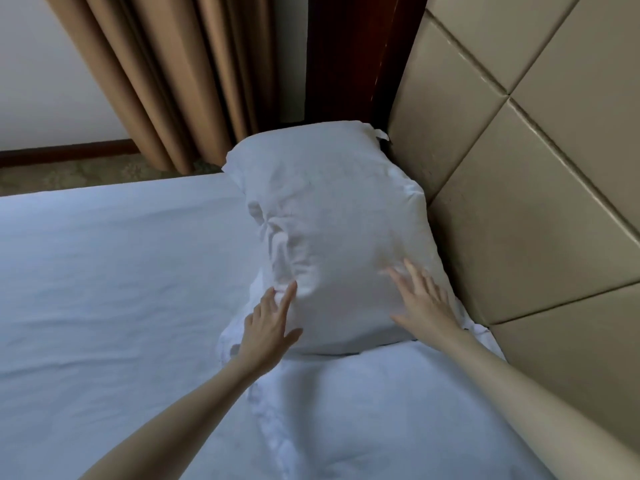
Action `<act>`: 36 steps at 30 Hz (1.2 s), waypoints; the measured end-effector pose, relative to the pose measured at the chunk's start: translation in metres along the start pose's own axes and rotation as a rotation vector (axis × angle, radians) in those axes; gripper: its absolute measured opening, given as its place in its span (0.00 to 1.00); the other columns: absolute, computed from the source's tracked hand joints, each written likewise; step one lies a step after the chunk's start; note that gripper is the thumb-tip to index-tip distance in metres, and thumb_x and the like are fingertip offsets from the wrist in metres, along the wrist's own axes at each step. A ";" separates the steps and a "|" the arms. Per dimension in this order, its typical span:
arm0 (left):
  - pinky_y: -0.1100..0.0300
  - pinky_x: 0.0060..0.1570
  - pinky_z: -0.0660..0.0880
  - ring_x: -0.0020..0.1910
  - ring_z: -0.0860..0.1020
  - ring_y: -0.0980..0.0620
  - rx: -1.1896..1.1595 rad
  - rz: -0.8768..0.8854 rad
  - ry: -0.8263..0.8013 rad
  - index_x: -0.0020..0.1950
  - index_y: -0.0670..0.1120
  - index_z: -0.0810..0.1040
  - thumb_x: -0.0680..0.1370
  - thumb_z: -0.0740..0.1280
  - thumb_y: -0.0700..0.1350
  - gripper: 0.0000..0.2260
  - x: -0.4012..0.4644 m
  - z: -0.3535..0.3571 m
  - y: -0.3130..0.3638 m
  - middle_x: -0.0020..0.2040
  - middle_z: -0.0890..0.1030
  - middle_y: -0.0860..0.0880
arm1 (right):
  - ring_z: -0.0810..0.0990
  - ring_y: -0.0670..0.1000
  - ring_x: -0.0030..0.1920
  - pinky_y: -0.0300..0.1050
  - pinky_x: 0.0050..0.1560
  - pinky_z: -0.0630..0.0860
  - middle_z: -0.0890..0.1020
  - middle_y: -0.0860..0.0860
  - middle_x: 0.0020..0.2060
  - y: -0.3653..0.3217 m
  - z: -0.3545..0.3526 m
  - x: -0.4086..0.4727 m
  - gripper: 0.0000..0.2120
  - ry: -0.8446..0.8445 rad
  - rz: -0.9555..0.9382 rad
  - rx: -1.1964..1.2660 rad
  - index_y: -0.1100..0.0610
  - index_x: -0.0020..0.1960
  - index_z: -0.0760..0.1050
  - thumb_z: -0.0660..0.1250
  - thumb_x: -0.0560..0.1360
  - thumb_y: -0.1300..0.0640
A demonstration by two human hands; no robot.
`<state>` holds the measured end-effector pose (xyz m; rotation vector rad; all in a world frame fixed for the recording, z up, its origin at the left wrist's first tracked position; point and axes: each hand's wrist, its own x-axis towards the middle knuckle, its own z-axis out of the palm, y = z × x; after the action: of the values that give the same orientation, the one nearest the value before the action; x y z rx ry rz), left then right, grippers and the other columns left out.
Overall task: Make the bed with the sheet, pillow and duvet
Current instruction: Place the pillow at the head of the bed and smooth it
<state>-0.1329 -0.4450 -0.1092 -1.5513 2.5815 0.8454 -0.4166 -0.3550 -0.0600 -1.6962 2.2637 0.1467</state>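
A white pillow (332,216) lies at the head of the bed, its long side against the padded headboard (519,188). My left hand (272,323) rests flat on the pillow's near left edge, fingers straight. On the pillow's near right part my right hand (424,301) lies with fingers spread and straight. A white sheet (114,278) covers the mattress to the left. More white bedding (363,417), rumpled along a seam, lies under my forearms; I cannot tell whether it is a second pillow or the duvet.
Tan curtains (166,74) hang beyond the far edge of the bed, beside a dark wooden post (349,57). A strip of patterned carpet (86,171) and a white wall with a dark skirting board show past the mattress edge.
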 end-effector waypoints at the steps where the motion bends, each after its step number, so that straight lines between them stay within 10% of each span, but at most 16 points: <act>1: 0.46 0.65 0.63 0.72 0.61 0.39 0.038 -0.003 0.005 0.76 0.61 0.37 0.77 0.66 0.54 0.40 -0.001 0.005 -0.001 0.76 0.51 0.39 | 0.45 0.58 0.76 0.58 0.67 0.59 0.39 0.51 0.76 0.003 0.009 -0.001 0.46 -0.014 0.048 -0.062 0.40 0.75 0.38 0.69 0.73 0.48; 8: 0.50 0.47 0.72 0.46 0.75 0.40 0.103 -0.050 0.149 0.74 0.68 0.42 0.70 0.70 0.38 0.48 0.017 0.026 0.006 0.60 0.72 0.41 | 0.75 0.65 0.53 0.54 0.41 0.73 0.68 0.65 0.62 0.016 0.043 0.025 0.54 0.093 0.157 -0.206 0.39 0.76 0.44 0.72 0.65 0.66; 12: 0.50 0.40 0.72 0.40 0.69 0.44 -0.015 -0.046 0.134 0.72 0.73 0.46 0.71 0.58 0.31 0.45 0.023 0.021 0.007 0.45 0.70 0.48 | 0.64 0.53 0.31 0.49 0.32 0.72 0.67 0.56 0.40 0.026 0.042 0.042 0.52 0.168 0.101 -0.209 0.38 0.75 0.44 0.70 0.66 0.69; 20: 0.62 0.37 0.63 0.41 0.71 0.48 -0.124 0.099 0.035 0.75 0.64 0.56 0.71 0.61 0.33 0.39 -0.007 0.008 0.007 0.44 0.69 0.52 | 0.69 0.52 0.42 0.44 0.39 0.66 0.65 0.51 0.42 0.052 0.009 0.015 0.43 0.068 -0.017 -0.159 0.34 0.72 0.37 0.53 0.75 0.71; 29: 0.60 0.43 0.66 0.50 0.74 0.44 -0.219 -0.008 -0.089 0.75 0.63 0.52 0.73 0.59 0.35 0.37 -0.047 0.014 0.011 0.50 0.73 0.45 | 0.67 0.52 0.44 0.48 0.51 0.71 0.67 0.52 0.47 0.054 -0.002 -0.038 0.44 0.007 -0.027 -0.098 0.39 0.76 0.44 0.59 0.73 0.72; 36: 0.56 0.49 0.71 0.62 0.70 0.55 -0.260 -0.132 0.283 0.70 0.61 0.69 0.78 0.60 0.46 0.21 -0.028 -0.028 0.020 0.63 0.68 0.53 | 0.60 0.56 0.70 0.53 0.66 0.62 0.61 0.54 0.71 0.028 -0.029 0.001 0.27 0.123 0.018 0.159 0.45 0.75 0.58 0.59 0.78 0.55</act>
<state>-0.1284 -0.4273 -0.0688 -2.0239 2.5937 1.0530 -0.4484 -0.3556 -0.0357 -1.6434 2.3099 -0.1338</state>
